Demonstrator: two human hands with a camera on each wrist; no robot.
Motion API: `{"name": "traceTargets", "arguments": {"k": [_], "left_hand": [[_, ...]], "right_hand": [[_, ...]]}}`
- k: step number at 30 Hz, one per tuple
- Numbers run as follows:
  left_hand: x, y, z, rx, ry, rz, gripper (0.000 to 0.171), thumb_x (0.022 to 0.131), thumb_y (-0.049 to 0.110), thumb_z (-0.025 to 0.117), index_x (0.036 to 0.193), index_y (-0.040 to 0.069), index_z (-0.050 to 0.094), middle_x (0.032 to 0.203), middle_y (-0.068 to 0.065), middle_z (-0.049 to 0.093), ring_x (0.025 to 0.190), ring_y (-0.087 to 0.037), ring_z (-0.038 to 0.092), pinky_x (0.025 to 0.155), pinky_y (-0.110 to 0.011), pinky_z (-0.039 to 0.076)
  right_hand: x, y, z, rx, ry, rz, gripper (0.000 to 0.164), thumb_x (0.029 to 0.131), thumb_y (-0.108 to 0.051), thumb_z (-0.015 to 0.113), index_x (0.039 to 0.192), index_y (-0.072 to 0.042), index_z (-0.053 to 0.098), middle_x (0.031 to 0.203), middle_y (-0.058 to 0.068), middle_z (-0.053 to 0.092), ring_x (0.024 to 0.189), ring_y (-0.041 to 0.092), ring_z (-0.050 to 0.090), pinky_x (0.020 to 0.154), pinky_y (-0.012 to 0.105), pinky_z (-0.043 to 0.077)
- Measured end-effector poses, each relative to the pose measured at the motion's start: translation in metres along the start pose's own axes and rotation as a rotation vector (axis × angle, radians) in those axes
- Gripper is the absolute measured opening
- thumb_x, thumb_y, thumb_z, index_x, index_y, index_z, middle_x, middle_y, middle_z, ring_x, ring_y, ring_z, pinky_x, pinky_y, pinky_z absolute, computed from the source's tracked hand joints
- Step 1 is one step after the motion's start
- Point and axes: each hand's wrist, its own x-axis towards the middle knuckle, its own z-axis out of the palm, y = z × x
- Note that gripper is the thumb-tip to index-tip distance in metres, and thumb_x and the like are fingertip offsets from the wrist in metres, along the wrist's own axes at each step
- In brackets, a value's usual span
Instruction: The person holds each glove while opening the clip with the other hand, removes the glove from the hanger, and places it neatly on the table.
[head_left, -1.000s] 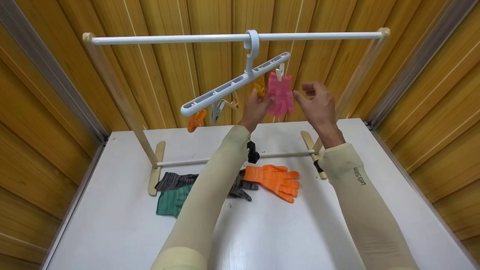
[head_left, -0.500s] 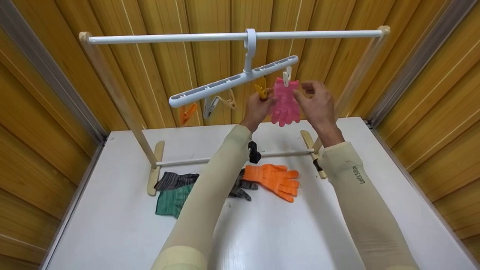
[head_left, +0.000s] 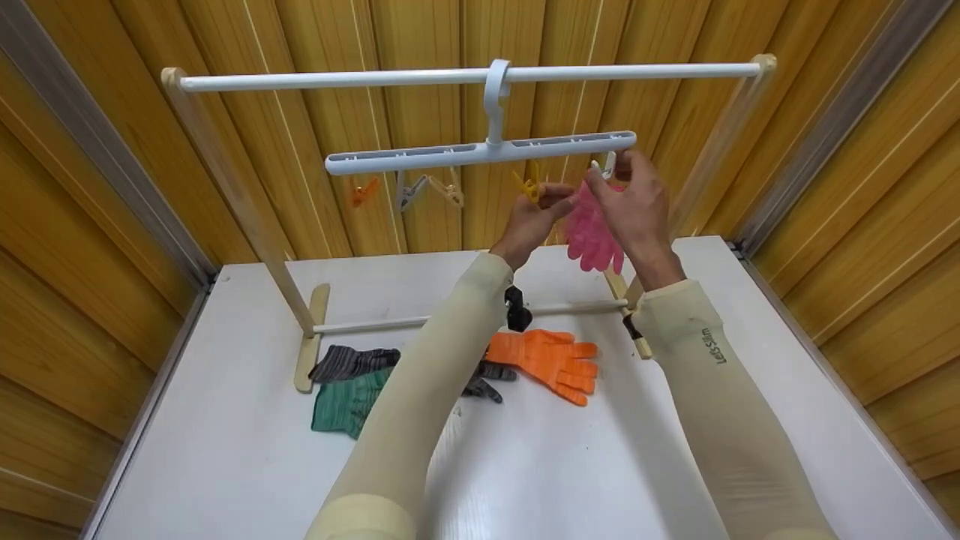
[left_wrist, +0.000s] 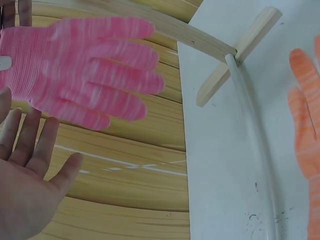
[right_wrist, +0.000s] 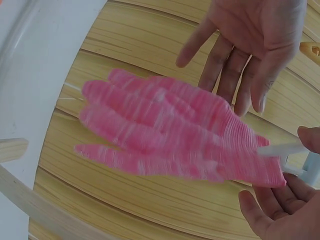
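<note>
A pink knit glove (left_wrist: pixel 95 70) hangs fingers-down from a white clothespin (head_left: pixel 609 165) at the right end of the white hanger (head_left: pixel 442 156). My right hand (head_left: pixel 637 214) pinches this clothespin, thumb at its lever and fingers curled behind the cuff, as the right wrist view shows. My left hand (head_left: pixel 527 225) is held beside the glove's left edge, fingers extended and loose, gripping nothing; its palm faces the glove in the right wrist view. Just above the left hand hangs a yellow clothespin (head_left: pixel 530 190).
The hanger hooks over a white rod (head_left: pixel 322 80) on a wooden stand. Unused orange (head_left: pixel 363 192), grey (head_left: pixel 409 192) and beige clothespins (head_left: pixel 450 192) hang at its left. On the white table (head_left: pixel 540 465) lie an orange glove (head_left: pixel 551 360), a green glove (head_left: pixel 345 401) and dark striped gloves (head_left: pixel 352 361).
The hanger has swung round to nearly parallel with the rod, carrying the pink glove right and toward me. The clothespin has come between my right thumb and fingers; my left hand has shifted slightly right.
</note>
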Motion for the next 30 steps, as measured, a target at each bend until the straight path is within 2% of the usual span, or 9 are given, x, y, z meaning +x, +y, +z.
{"name": "traceTargets", "arguments": {"k": [6,12,17,23,30], "left_hand": [[0.000,0.003,0.005,0.046,-0.032,-0.008,0.023,0.105,0.009,0.069,0.125,0.000,0.074,0.118,-0.008,0.074,0.111,-0.020,0.070,0.101,-0.027,0.054],[-0.001,0.007,0.007,0.052,-0.054,-0.029,0.027,0.105,0.014,0.069,0.130,0.004,0.073,0.120,-0.004,0.075,0.114,-0.016,0.068,0.102,-0.026,0.052],[-0.002,0.009,0.011,0.053,-0.040,-0.073,0.028,0.105,0.018,0.070,0.130,0.007,0.072,0.118,-0.003,0.076,0.112,-0.017,0.069,0.101,-0.028,0.053],[-0.006,0.010,0.012,0.040,-0.012,-0.071,0.024,0.106,0.012,0.066,0.128,0.005,0.073,0.116,-0.006,0.076,0.108,-0.020,0.070,0.097,-0.030,0.057],[-0.008,0.012,0.013,-0.003,-0.001,-0.080,0.022,0.106,0.016,0.068,0.125,0.006,0.074,0.112,-0.003,0.075,0.104,-0.019,0.070,0.093,-0.028,0.057]], "right_hand": [[-0.001,-0.001,-0.002,0.008,0.036,-0.004,0.045,0.103,-0.035,0.072,0.132,-0.001,0.062,0.125,0.015,0.066,0.119,0.028,0.061,0.104,0.044,0.048],[-0.002,0.000,-0.002,0.000,0.029,-0.010,0.044,0.103,-0.036,0.072,0.127,0.000,0.065,0.117,0.015,0.070,0.110,0.027,0.064,0.097,0.040,0.053],[-0.003,0.001,-0.002,0.001,0.012,-0.004,0.042,0.103,-0.037,0.072,0.124,-0.001,0.066,0.114,0.016,0.070,0.106,0.027,0.064,0.093,0.039,0.054],[-0.005,0.002,-0.004,0.026,0.018,-0.021,0.039,0.103,-0.036,0.073,0.120,-0.001,0.067,0.108,0.015,0.071,0.101,0.025,0.063,0.089,0.035,0.052],[-0.005,0.001,-0.006,0.022,0.024,-0.036,0.038,0.103,-0.036,0.073,0.118,-0.001,0.068,0.105,0.014,0.070,0.097,0.023,0.063,0.088,0.034,0.052]]}}
